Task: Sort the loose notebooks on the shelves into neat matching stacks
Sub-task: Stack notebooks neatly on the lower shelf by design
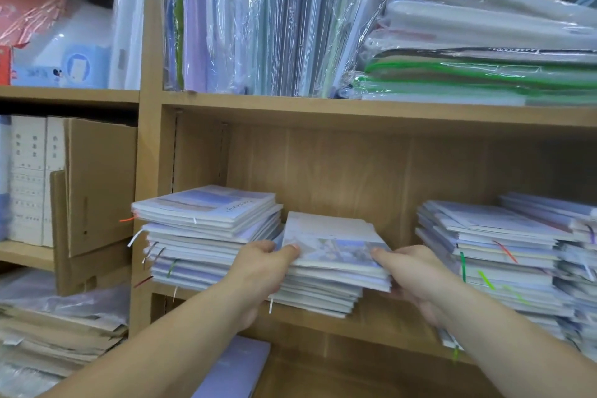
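Matt wood-grain shelf [355, 168]; paper notebooks [206, 223]; glossy crinkled plastic wrap [258, 19] above

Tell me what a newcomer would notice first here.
The left hand and right hand grip the sides of the middle stack of pale blue-and-white paper notebooks on the light wooden shelf. Taller ribbon-marked stacks flank it, the left stack and right stack; shiny plastic-wrapped folders stand upright on the upper shelf.

Two hands [258, 271] [416, 275], one cardboard box [97, 191], at least three notebook stacks [206, 229] [329, 236] [491, 245].
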`<state>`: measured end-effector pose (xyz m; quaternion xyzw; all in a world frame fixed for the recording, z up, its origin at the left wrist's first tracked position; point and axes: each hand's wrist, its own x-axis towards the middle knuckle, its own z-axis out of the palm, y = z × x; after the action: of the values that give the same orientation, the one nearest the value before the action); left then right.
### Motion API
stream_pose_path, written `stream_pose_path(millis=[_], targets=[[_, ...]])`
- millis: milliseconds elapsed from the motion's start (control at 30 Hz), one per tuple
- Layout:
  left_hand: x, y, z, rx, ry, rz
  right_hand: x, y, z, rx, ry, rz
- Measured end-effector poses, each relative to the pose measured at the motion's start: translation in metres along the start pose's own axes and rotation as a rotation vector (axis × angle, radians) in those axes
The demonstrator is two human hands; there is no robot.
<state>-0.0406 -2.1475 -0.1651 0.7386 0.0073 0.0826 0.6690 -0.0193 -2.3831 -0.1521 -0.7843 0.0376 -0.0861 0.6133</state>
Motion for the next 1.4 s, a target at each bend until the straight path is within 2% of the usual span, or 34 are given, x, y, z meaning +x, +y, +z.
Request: stream_pose_path(millis=[233, 367, 500, 600, 667, 733, 867, 967, 1100, 1300, 1400], targets=[[-0.009, 0.022, 0.006, -0.109, -0.008, -0.037, -0.005, 0.003, 0.0, -0.004, 0.017, -0.044], [-0.016, 0.021, 0.003, -0.006, 0.057, 0.005, -0.011, 0.005, -0.012, -0.041, 0.023, -0.047], [-0.019, 0.021, 0.003, 0.005, 0.093, 0.111, -0.016, 0.013, -0.018, -0.407, 0.116, -0.211], [-0.029, 0.026, 0.005, 0.049, -0.01, 0.13, -0.021, 0.017, -0.021, -0.562, 0.15, -0.244], [-0.036, 0.031, 0.008, -0.013, -0.146, 0.06, -0.028, 0.018, -0.023, -0.44, 0.079, -0.189], [-0.043, 0.031, 0.011, -0.131, -0.196, 0.002, -0.032, 0.023, -0.024, -0.256, 0.043, -0.119], [-0.063, 0.006, 0.008, -0.239, -0.246, 0.028, -0.05, 0.025, -0.029, -0.184, 0.117, -0.226], [-0.077, -0.022, 0.001, -0.205, -0.217, 0.107, -0.077, 0.038, -0.031, -0.066, 0.064, -0.284], [-0.099, -0.054, 0.004, -0.122, -0.159, 0.204, -0.107, 0.06, -0.032, -0.206, 0.043, -0.385], [-0.121, -0.147, 0.002, 0.12, -0.123, 0.165, -0.148, 0.135, -0.014, -0.18, -0.041, -0.306], [-0.127, -0.189, 0.002, 0.181, -0.142, 0.137, -0.153, 0.19, 0.003, -0.203, 0.054, -0.211]])
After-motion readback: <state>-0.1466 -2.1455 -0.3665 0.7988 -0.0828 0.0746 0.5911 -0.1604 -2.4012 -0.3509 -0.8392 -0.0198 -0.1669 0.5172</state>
